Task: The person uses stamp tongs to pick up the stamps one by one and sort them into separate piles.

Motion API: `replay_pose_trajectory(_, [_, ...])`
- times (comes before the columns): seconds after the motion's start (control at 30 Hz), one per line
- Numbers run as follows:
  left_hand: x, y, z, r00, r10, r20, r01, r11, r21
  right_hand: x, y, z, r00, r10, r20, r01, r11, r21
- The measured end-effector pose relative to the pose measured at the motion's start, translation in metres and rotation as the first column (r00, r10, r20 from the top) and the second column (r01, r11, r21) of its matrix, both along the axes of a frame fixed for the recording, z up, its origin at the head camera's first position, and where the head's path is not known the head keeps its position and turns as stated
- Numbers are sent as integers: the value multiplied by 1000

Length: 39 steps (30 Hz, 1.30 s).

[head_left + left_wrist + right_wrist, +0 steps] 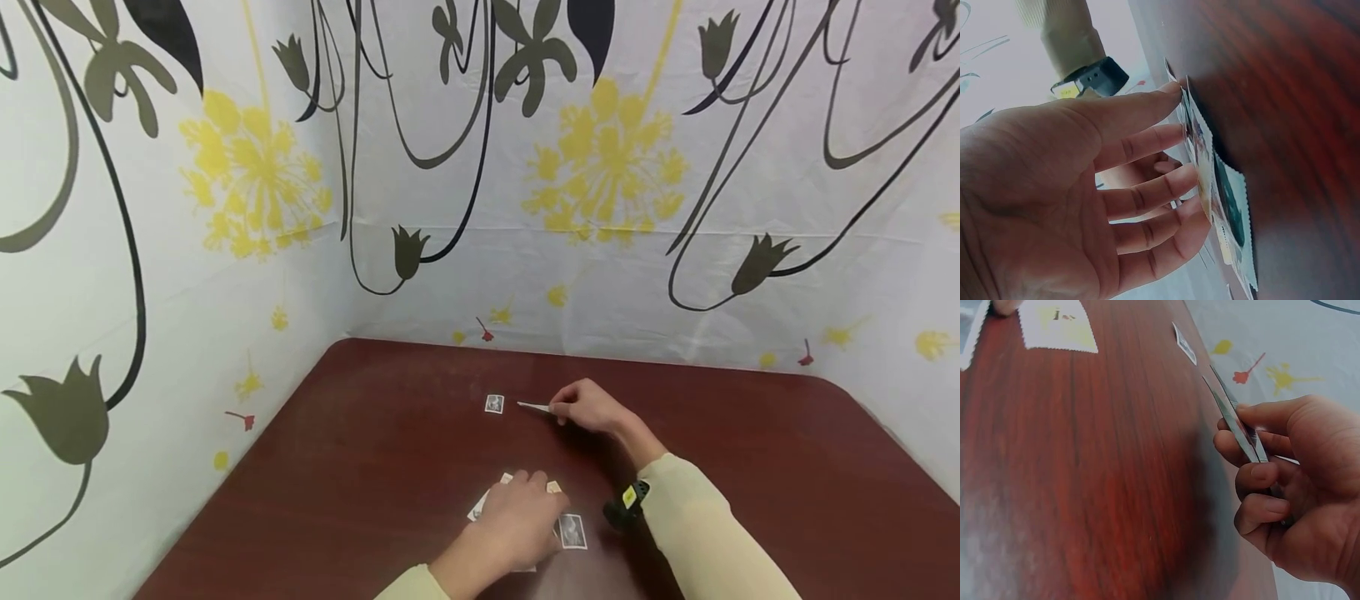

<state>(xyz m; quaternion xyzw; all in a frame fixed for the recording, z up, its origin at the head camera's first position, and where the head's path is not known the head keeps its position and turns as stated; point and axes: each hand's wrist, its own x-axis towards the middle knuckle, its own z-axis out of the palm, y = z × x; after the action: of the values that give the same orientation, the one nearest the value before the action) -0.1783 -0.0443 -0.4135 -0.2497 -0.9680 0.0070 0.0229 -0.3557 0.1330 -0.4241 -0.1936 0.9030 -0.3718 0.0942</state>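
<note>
Metal tweezers (pixel 534 407) are pinched in my right hand (pixel 590 406) over the far part of the table. Their tips are parted, with nothing between them, in the right wrist view. Just left of the tips, a small single postage stamp (pixel 494 404) lies flat. My left hand (pixel 519 518) is nearer the front, its fingertips and thumb resting on a loose group of stamps with toothed edges. Most of that group is hidden under the palm from above; a grey stamp (pixel 573 532) shows at its right. From the wrist, a dark green stamp (pixel 1230 200) sticks out beyond the fingertips.
The dark red-brown table (pixel 360 467) has rounded far corners. A white curtain (pixel 480 200) with plant prints hangs along its back and sides. My right wrist wears a black band (pixel 628 502) with a yellow patch.
</note>
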Motion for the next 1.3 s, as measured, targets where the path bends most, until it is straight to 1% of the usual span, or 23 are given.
replay_pose_trajectory(0.17, [0,-1,1,1000,0,-6,0,1000,5,5,8,0,1000,-5,6,5,1000,-2])
replay_pose_trajectory(0.27, [-1,0,1,1000,2,-2,-2,1000,3,9,13,1,1000,8,3,-8,1000,-1])
replay_pose_trajectory(0.47, [0,1,2,1000,-2,17,2,1000,15,21,23,6,999,35,10,-35,999,-2])
replay_pose_trajectory(0.6, [0,1,1,1000,-9,2,9,1000,27,30,29,10,999,46,1,-46,999,3])
replay_pose_trajectory(0.83, [0,0,2,1000,-11,-1,11,999,39,43,38,13,998,60,-14,-60,998,-3])
replay_pose_trajectory(1.1, [1,-2,0,1000,-13,8,13,998,63,53,46,11,996,87,-25,-87,996,-29])
replay_pose_trajectory(1.3, [2,0,-1,1000,-19,10,19,997,74,61,52,11,994,99,-43,-100,995,-15])
